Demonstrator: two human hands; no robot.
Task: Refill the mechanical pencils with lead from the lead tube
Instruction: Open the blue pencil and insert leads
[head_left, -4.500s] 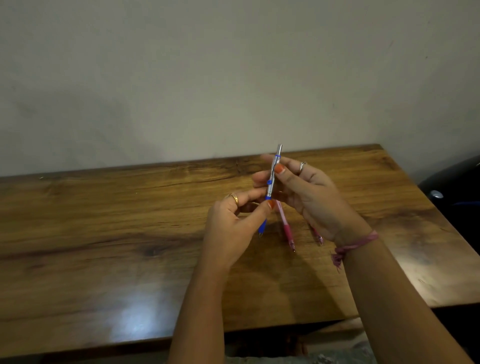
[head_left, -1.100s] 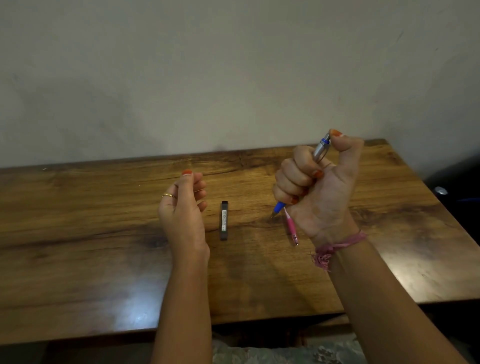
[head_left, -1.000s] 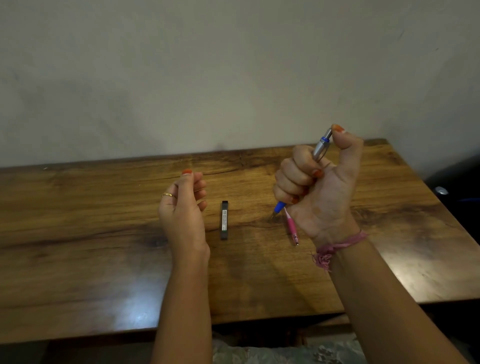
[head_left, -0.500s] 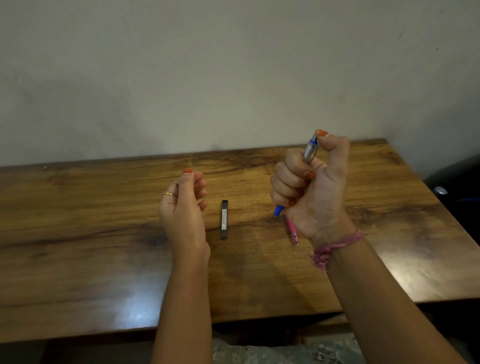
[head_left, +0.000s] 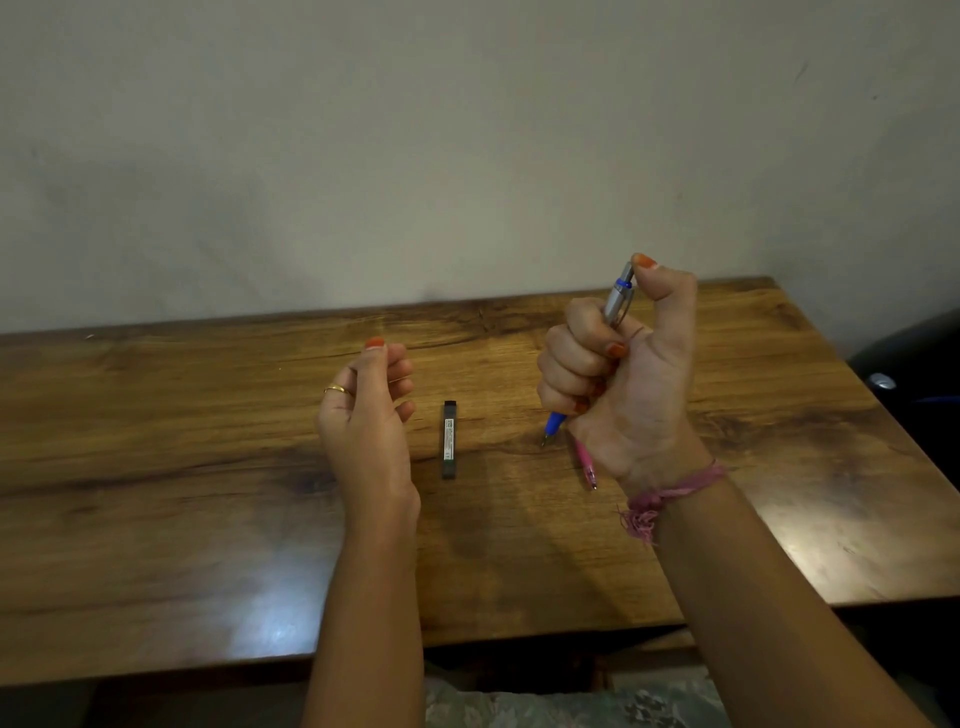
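Gripped in the fist of the right hand (head_left: 618, 384), the blue mechanical pencil (head_left: 618, 297) is capped by the thumb. Nothing is held by the loosely curled left hand (head_left: 366, 415). Between the hands, the lead tube (head_left: 449, 439) lies on the table (head_left: 156, 493), its contents unseen; a pink pencil (head_left: 586, 462) lies beneath the right wrist.

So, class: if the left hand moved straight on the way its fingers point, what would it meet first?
The left hand points up and away toward the wall. Nothing shows in that line before the wall, so the way looks free, though depth is unclear. The lead tube lies off to its right.
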